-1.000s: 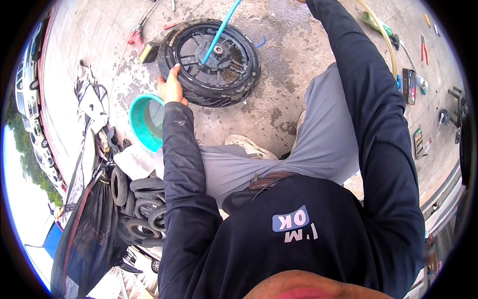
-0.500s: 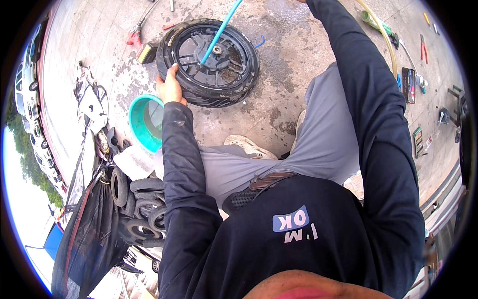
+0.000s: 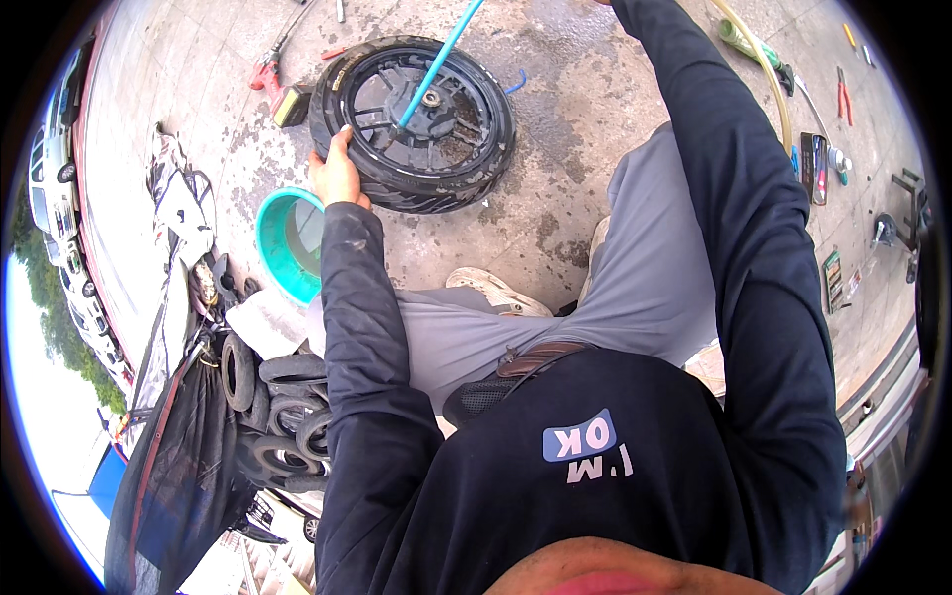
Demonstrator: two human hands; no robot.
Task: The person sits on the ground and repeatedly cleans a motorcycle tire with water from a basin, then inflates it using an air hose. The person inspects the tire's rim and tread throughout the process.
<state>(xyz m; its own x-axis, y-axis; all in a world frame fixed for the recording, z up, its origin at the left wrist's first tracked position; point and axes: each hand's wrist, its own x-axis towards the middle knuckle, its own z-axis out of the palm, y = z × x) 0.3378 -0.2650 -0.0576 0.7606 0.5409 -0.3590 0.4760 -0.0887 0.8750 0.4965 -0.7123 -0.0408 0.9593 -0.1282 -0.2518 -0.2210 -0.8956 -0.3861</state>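
Observation:
A black motorcycle wheel (image 3: 483, 183) with its tyre on lies tilted on the ground ahead of me. My left hand (image 3: 337, 177) grips the tyre's near left side, thumb over the sidewall and the other fingers around the tread. From the wheel's hub area a bright blue tube (image 3: 437, 65) slants up and out past the top edge of the picture. Only a sliver of my right hand (image 3: 602, 2) shows at the top, beyond its dark sleeve; its fingers are out of sight.
A turquoise bucket (image 3: 266, 238) of cloudy water stands beside my left forearm. Behind the wheel's left side lies a red cordless power tool (image 3: 288, 102). Old tyres (image 3: 285, 456) are piled at lower left. Red-handled pliers (image 3: 844, 97), a green bottle (image 3: 749, 45) and a yellowish hose (image 3: 773, 69) lie at right.
The wheel has shifted very slightly left along with my left hand, which keeps its grip. The blue tube and right arm look nearly unchanged.

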